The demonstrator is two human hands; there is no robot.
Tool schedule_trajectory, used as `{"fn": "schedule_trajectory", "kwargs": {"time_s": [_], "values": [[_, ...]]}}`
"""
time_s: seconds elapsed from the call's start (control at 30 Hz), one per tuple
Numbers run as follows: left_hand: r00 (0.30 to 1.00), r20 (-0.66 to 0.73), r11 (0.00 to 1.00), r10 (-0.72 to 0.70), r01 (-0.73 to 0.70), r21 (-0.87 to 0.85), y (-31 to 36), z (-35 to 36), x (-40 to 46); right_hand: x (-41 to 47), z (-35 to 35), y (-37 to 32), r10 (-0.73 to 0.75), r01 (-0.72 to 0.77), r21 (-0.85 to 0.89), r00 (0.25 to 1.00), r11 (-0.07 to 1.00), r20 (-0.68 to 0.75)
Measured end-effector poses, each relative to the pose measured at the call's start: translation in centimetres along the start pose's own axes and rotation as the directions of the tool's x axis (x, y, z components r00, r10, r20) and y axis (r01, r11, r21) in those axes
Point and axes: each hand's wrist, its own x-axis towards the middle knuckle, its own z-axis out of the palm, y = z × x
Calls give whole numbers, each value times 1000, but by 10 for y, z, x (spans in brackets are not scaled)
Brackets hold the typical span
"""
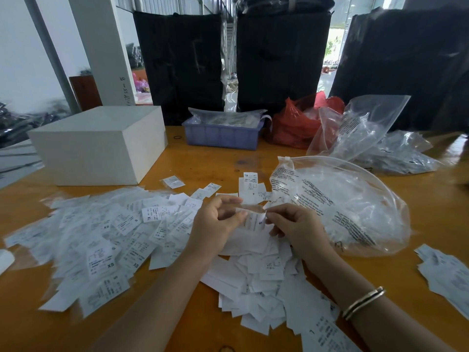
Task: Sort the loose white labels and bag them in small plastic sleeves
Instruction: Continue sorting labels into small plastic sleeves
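Observation:
My left hand (215, 222) and my right hand (294, 224) meet above the middle of the orange table (203, 163). Between them they pinch a small clear plastic sleeve (250, 208) with a white label marked S (255, 221) in or against it. Bagged labels in sleeves (101, 237) spread over the left of the table. A heap of loose white labels (258, 283) lies under my hands. A short stack of labels topped XL (250, 185) sits just beyond my hands.
A large clear zip bag (342, 204) of empty sleeves lies right of my hands, with more clear bags (368, 138) behind. A white box (101, 146) stands back left, a blue tray (223, 135) and red bag (294, 123) at the back. More labels (446, 273) lie at right.

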Motion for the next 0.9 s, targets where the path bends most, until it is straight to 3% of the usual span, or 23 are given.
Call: {"fn": "schedule_trajectory", "kwargs": {"time_s": [0.13,0.3,0.4,0.67,0.9], "values": [[1000,11,999,26,-27,36,0,0,1,-1,1,-2,-2,2,39,1000,999,8],[999,-25,998,42,-41,46,1,-1,2,-1,-2,-2,47,-59,249,998,967,53],[999,-21,998,34,-33,61,1,-1,2,1,-3,-2,69,-80,254,996,964,53],[996,93,988,-10,-4,154,5,-3,1,0,2,-1,-83,82,66,997,994,6],[983,177,975,55,-91,201,10,-5,-3,-5,5,-4,-275,284,-128,958,950,87]]}}
